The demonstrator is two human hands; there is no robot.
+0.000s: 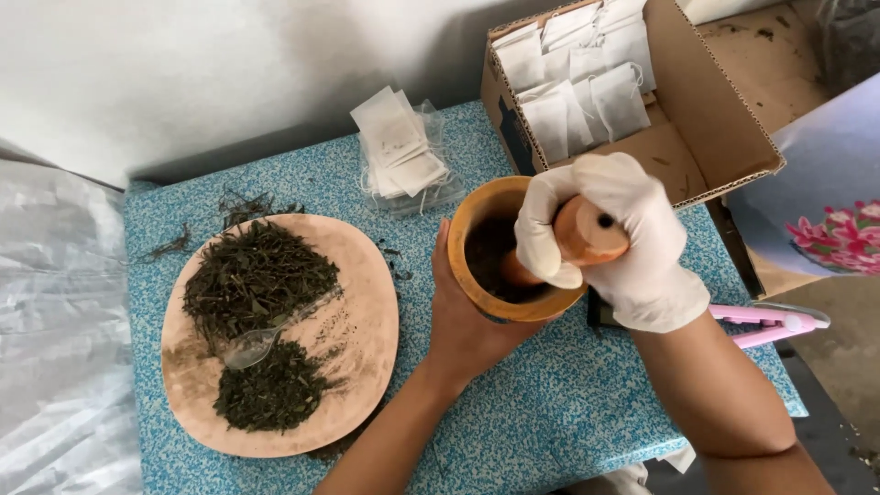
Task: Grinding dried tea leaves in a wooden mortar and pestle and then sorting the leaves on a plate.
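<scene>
While the bare left hand [463, 321] is clamping the wooden mortar [500, 247] on the blue counter [568, 403], the gloved right hand [610, 243] is gripping the pestle [573, 240] by its rounded top, both looking stiff, fairly heavy and non-slippery.

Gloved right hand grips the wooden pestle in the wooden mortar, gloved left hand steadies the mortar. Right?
Not quite. The head view shows the left hand bare, not gloved. The rest holds: the white-gloved right hand grips the wooden pestle in the round wooden mortar, and the left hand steadies the mortar.
</scene>
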